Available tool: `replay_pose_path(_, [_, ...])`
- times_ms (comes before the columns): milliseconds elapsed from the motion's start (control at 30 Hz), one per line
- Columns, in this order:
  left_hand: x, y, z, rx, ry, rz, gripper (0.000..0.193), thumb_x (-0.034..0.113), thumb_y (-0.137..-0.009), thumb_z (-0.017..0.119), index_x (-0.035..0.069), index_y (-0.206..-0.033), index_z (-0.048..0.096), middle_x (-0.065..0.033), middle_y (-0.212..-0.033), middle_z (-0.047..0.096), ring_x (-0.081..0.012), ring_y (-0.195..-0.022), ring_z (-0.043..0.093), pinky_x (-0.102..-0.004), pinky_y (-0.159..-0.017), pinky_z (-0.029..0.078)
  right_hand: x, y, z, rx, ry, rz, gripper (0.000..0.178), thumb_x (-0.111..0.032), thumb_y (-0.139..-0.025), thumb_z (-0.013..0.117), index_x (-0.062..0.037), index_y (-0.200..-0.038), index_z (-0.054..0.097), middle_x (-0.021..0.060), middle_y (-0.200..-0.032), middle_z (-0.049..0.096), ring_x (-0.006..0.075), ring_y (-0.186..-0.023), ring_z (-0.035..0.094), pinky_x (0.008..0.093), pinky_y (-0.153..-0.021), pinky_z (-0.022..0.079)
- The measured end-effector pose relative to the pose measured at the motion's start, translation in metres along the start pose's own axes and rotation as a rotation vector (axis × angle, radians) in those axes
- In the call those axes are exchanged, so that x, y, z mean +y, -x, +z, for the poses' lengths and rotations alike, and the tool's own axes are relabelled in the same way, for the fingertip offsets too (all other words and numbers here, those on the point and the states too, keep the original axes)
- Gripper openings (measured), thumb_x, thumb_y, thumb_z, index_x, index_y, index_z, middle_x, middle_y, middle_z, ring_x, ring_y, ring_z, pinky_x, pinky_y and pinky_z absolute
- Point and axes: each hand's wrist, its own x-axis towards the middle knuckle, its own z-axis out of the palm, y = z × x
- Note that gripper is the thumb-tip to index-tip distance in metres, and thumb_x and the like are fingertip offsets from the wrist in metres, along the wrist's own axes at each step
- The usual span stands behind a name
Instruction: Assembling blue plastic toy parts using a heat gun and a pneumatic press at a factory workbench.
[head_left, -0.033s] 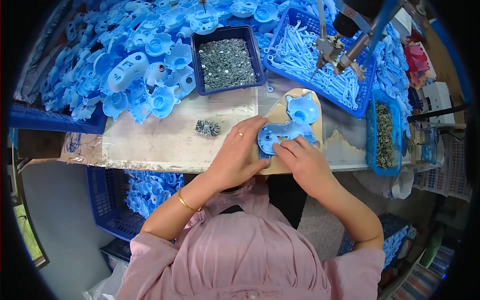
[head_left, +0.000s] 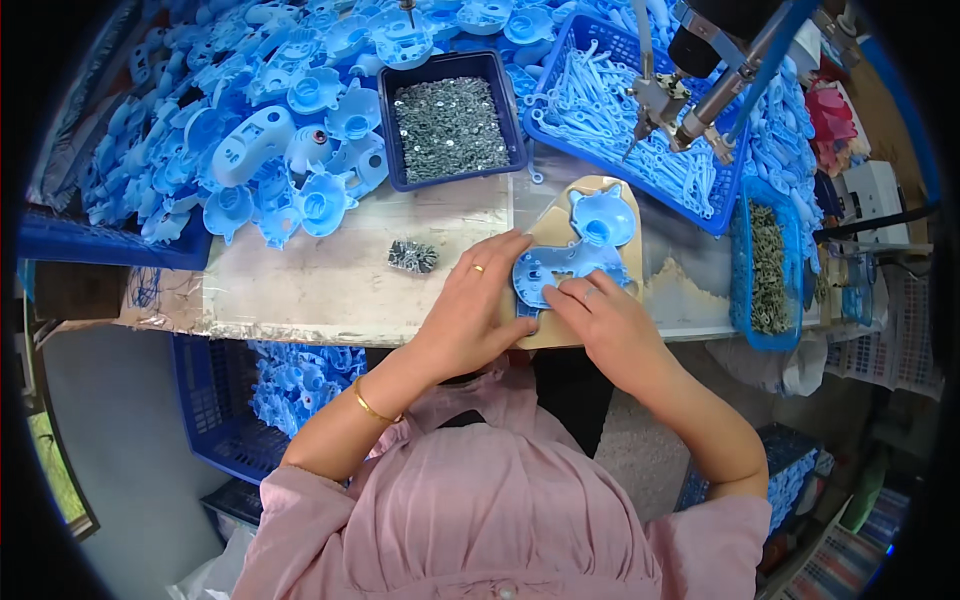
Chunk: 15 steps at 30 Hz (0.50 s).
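Note:
A light-blue plastic shell [head_left: 535, 280] lies open side up on a tan board [head_left: 632, 262] at the table's front edge, its round cup-like end pointing away from me. Along the shell's left edge rests my left hand [head_left: 474, 295], fingers stretched out and thumb apart near the front corner. My right hand [head_left: 600, 315] is closed over the shell's near right side, fingertips bent down onto it. Whether a small part sits under those fingertips is hidden. Left of my left hand, a small clump of metal screws [head_left: 412, 257] lies on the tabletop.
Blue shells [head_left: 250, 145] are heaped at the back left. Beyond the board stand a dark tray of small metal parts [head_left: 388, 130] and a blue basket of ring-ended plastic pieces [head_left: 640, 150], with a metal machine tool [head_left: 690, 125] above. A blue bin of small fittings [head_left: 742, 300] is at right.

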Motion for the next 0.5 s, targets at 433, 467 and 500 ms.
replay_pose_path(433, [0.019,-0.004,-0.007,0.018,-0.068,-0.025,0.074,0.017,-0.082,0.078,0.004,-0.146,0.043,-0.0236,-0.151,0.041,-0.0424,-0.138,0.039,-0.0476,-0.114,0.032,0.155,-0.056,-0.051,0.439,0.074,0.465,0.017,-0.011,-0.088,0.069,-0.0074,-0.105,0.073,0.0109,-0.100,0.071,0.0280,-0.084,0.070,0.0386,-0.074,0.054])
replay_pose_path(467, [0.020,-0.005,-0.007,0.025,-0.064,-0.020,0.071,0.017,-0.082,0.077,0.005,-0.145,0.044,-0.0236,-0.151,0.041,-0.0425,-0.138,0.039,-0.0478,-0.114,0.032,0.165,-0.063,-0.051,0.427,0.185,0.493,0.017,-0.013,-0.088,0.069,-0.0092,-0.104,0.072,0.0099,-0.100,0.070,0.0293,-0.085,0.069,0.0395,-0.074,0.054])
replay_pose_path(500, [0.021,-0.006,-0.006,0.032,-0.063,-0.019,0.069,0.017,-0.083,0.076,0.005,-0.143,0.045,-0.0235,-0.151,0.041,-0.0426,-0.138,0.039,-0.0480,-0.114,0.032,0.175,-0.071,-0.048,0.435,0.185,0.492,0.017,-0.013,-0.088,0.069,-0.0092,-0.104,0.072,0.0099,-0.100,0.070,0.0293,-0.085,0.069,0.0395,-0.074,0.054])
